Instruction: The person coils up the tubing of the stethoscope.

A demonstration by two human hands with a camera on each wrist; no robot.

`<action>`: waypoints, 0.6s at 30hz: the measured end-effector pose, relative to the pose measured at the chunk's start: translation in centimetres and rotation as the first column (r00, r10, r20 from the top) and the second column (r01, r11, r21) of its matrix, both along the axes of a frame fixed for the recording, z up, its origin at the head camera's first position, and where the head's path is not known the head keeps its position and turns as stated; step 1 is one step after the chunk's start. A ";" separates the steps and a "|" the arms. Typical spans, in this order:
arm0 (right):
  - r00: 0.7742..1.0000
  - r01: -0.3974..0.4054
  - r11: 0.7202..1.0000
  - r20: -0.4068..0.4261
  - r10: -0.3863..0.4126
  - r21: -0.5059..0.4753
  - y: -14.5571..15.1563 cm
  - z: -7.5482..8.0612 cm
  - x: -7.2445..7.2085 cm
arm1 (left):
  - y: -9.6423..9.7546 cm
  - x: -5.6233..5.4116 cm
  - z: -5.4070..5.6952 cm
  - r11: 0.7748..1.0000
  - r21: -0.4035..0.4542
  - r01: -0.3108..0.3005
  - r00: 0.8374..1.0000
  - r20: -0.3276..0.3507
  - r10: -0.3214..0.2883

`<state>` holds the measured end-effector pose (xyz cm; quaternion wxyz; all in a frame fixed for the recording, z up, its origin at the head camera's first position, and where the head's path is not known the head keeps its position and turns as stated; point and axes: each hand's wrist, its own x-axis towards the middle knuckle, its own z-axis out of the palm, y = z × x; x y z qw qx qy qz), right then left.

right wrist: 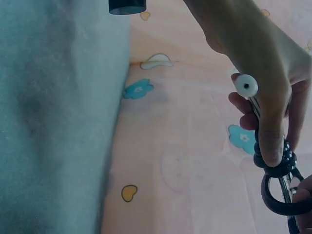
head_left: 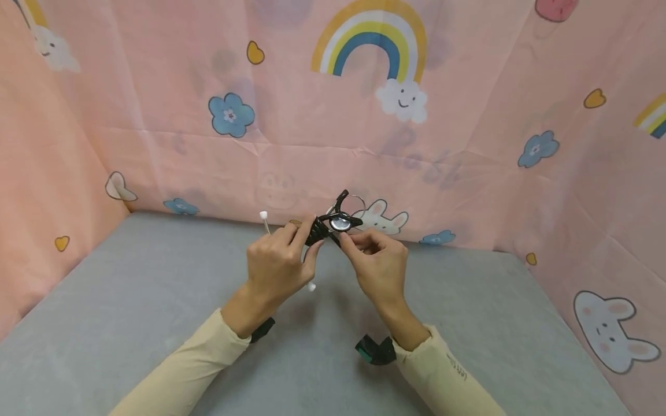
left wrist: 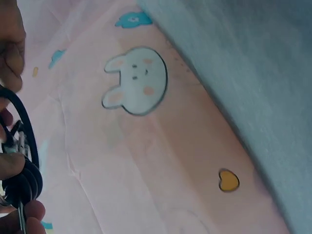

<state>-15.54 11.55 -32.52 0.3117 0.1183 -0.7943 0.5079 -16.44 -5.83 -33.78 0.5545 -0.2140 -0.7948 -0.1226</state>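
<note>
Both hands hold a stethoscope (head_left: 317, 231) above the grey table. Its black tubing is wound in a tight coil (right wrist: 280, 168), with a loop of tube below it in the right wrist view. My left hand (head_left: 278, 257) grips the wound part, and a white ear tip (head_left: 263, 215) sticks out on its far side. Another ear tip (head_left: 311, 286) shows beneath that hand. My right hand (head_left: 380, 266) pinches the tubing beside the round silver chest piece (head_left: 340, 222). Fingers partly hide the bundle in the left wrist view.
A grey table surface (head_left: 312, 358) lies below the hands. Pink printed cloth (head_left: 291, 115) surrounds it at the back and both sides. Black wrist pieces (head_left: 376, 349) hang under the sleeves (head_left: 442, 370).
</note>
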 end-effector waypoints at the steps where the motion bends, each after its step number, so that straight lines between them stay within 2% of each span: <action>1: 1.000 0.013 1.000 0.001 -0.013 -0.006 0.0 0.0 0.0 | 0.2 0.1 0.0 1.000 -0.007 -0.002 1.000 -0.012 0.002; 6: 0.997 0.083 0.996 -0.001 -0.083 -0.042 -0.3 0.0 0.1 | 0.9 0.4 -0.3 1.000 0.002 -0.005 0.999 -0.048 0.005; 12: 0.983 0.178 0.981 -0.031 -0.181 -0.074 -0.7 -0.5 -0.2 | 1.5 0.8 -0.7 1.000 -0.001 -0.005 0.998 -0.056 0.005; 18: 0.971 0.222 0.967 -0.068 -0.231 -0.124 -0.8 -1.0 -0.9 | 1.9 0.9 -0.8 1.000 -0.002 0.010 0.998 -0.057 -0.010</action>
